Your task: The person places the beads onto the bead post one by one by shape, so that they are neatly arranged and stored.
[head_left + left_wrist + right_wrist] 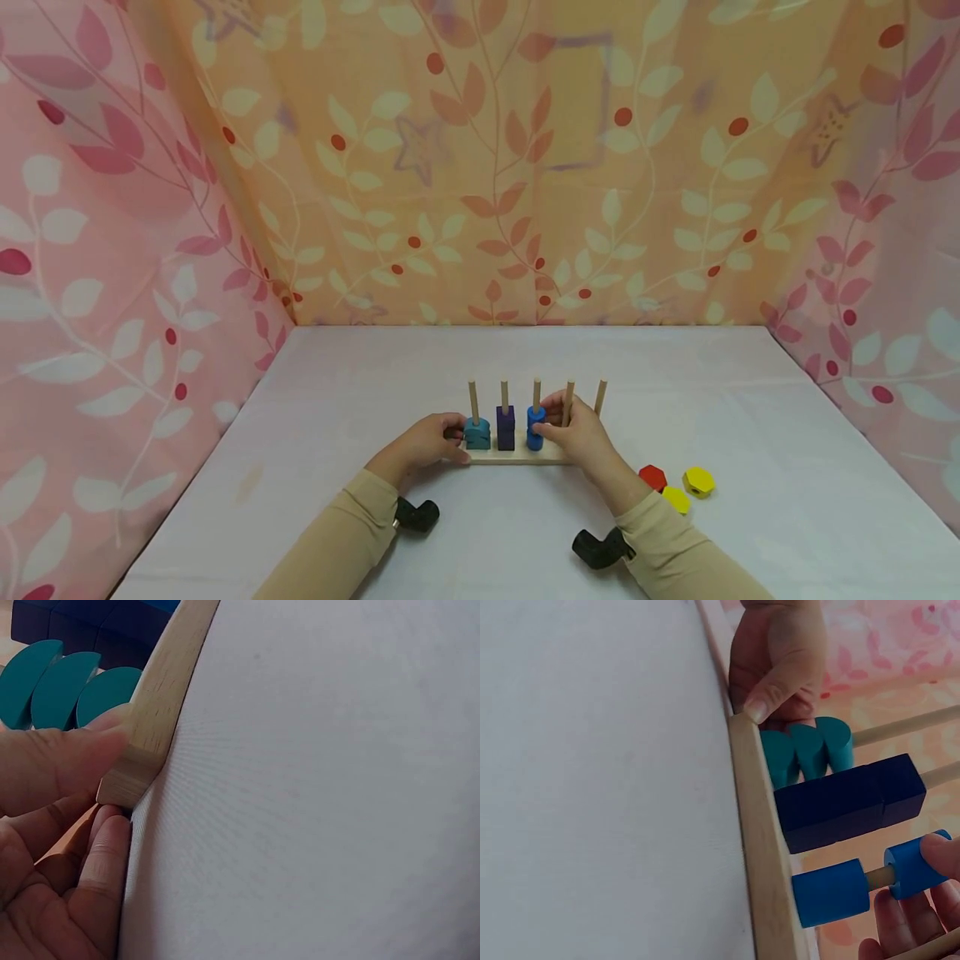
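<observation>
A wooden base (pixel 517 456) with five upright pegs stands in the middle of the table. Teal pieces (pixel 477 433) sit on the first peg, a navy block (pixel 506 427) on the second and two blue round pieces (pixel 536 429) on the third. My left hand (pixel 438 437) grips the base's left end (pixel 154 712), with the thumb (pixel 52 769) on top. My right hand (pixel 553 421) pinches the upper blue round piece (pixel 911 866), which is raised on its peg above the lower one (pixel 830 891). The last two pegs are bare.
A red hexagon piece (pixel 652 477) and two yellow ones (pixel 698 481) (pixel 676 499) lie on the white tablecloth (pixel 750 400) to the right of my right forearm. Leaf-patterned fabric walls close in the table at the back and on both sides.
</observation>
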A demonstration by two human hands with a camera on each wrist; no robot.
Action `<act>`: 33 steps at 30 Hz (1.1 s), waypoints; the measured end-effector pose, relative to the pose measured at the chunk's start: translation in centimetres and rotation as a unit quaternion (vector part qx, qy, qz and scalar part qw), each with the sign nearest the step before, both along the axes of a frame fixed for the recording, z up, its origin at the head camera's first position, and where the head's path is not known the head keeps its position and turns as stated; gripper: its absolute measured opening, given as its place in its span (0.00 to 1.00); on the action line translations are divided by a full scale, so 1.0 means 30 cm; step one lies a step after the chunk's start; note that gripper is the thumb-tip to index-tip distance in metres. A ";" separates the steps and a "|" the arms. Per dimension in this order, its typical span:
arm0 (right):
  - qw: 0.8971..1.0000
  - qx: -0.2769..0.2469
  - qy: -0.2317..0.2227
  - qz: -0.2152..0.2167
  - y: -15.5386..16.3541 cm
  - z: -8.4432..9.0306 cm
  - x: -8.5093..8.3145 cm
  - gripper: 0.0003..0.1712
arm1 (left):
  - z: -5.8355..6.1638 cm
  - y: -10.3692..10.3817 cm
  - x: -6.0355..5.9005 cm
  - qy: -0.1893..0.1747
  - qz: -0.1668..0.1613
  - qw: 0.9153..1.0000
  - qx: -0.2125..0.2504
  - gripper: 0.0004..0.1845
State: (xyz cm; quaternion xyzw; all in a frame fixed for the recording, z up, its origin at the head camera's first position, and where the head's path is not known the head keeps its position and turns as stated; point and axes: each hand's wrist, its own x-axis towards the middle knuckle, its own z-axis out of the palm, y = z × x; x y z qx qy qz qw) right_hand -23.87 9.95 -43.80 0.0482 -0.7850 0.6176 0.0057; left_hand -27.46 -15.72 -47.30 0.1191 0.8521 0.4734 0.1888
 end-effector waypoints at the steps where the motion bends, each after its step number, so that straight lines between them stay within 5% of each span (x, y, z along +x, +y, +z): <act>1: 1.000 0.006 -0.003 0.000 0.000 -0.003 0.001 0.17 | 0.014 0.003 0.010 0.001 0.001 1.000 0.001 0.21; 15: 1.000 -0.006 -0.020 0.009 -0.001 -0.049 -0.011 0.19 | 0.002 -0.003 0.003 0.003 -0.004 1.000 0.001 0.21; 33: 0.998 0.028 -0.001 0.049 0.054 -0.004 0.035 0.29 | 0.009 0.011 0.009 -0.003 0.014 1.000 0.004 0.23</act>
